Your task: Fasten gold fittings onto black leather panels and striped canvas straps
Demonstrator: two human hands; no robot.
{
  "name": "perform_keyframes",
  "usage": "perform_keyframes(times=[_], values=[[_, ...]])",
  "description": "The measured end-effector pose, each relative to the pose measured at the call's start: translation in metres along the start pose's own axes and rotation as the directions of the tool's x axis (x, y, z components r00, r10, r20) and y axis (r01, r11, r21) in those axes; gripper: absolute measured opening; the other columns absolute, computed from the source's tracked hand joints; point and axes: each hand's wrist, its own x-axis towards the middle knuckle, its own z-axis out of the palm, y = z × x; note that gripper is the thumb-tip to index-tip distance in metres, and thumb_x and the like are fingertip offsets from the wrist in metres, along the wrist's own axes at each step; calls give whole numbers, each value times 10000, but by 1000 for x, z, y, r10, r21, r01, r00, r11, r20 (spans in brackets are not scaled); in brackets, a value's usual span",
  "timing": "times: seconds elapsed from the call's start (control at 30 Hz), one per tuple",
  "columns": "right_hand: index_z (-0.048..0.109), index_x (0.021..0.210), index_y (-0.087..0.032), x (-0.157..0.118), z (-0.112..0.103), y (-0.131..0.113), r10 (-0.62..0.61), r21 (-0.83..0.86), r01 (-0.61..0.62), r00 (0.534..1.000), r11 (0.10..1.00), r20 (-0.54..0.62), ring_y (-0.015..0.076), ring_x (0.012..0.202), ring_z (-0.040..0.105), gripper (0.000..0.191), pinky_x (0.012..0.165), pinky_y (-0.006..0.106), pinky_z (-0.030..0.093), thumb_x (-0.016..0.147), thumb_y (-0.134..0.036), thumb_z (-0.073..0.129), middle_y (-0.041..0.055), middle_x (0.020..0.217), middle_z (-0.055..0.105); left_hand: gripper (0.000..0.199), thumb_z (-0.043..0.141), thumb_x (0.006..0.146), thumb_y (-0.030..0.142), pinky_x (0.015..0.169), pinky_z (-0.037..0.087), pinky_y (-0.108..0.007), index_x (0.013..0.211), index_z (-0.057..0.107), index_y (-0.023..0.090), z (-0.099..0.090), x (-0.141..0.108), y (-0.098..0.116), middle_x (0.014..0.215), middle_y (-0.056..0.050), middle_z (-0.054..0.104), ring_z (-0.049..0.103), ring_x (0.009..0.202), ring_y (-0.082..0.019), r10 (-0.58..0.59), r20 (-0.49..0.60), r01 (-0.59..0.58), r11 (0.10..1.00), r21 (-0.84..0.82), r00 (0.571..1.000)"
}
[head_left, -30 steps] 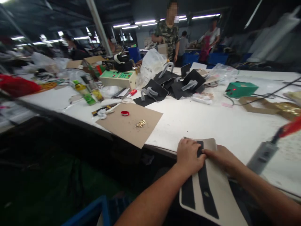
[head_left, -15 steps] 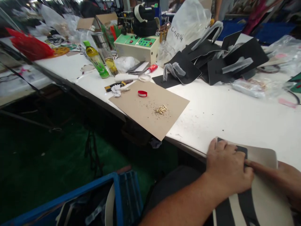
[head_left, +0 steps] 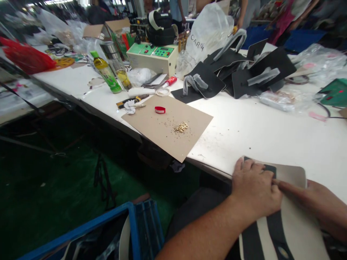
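- Head view, going left to right: my left hand (head_left: 255,189) lies flat, fingers spread, palm down on the cream leather panel with black strips (head_left: 291,173). It's pressing, not gripping.
- The panel sits at the near edge of the white worktable (head_left: 257,133), and its long axis runs from the table edge back toward me.
- My right hand (head_left: 311,202) comes in from the right, index finger stretched along the panel, fingertip touching the left hand's fingers. It's holding nothing that I can see.

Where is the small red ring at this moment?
In the head view, the red ring lies left of centre on the brown cardboard sheet, near its far edge, up-left of the gold metal pieces, far from both hands.
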Motion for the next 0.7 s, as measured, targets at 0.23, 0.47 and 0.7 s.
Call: perform_keyframes(times=[0.23,0.47,0.7], values=[[732,1103,-146,-6,8,-12,43,110,-46,998,993,35,303,856,740,540,652,333,551,747,-550,701,147,971,758,297,616,897,360,1258,288,-468,1126,728,210,5,7,0,1251,-28,686,541,1255,-241,-9,-5,9,998,58,1000],[757,1062,-113,-5,1,-23,-165,248,153,986,957,27,264,910,723,397,701,273,535,762,-348,645,102,994,758,296,631,901,222,1196,382,-526,1165,754,170,7,21,-1,1252,-72,696,565,1228,-286,63,-7,-62,990,129,998],[771,1038,-130,-3,-12,-26,-247,277,250,968,928,-44,224,833,710,330,635,243,489,802,-302,617,54,928,752,321,661,942,348,1140,440,-506,1223,763,229,5,45,-26,1307,-33,696,570,1270,-278,151,148,-173,974,149,977]])
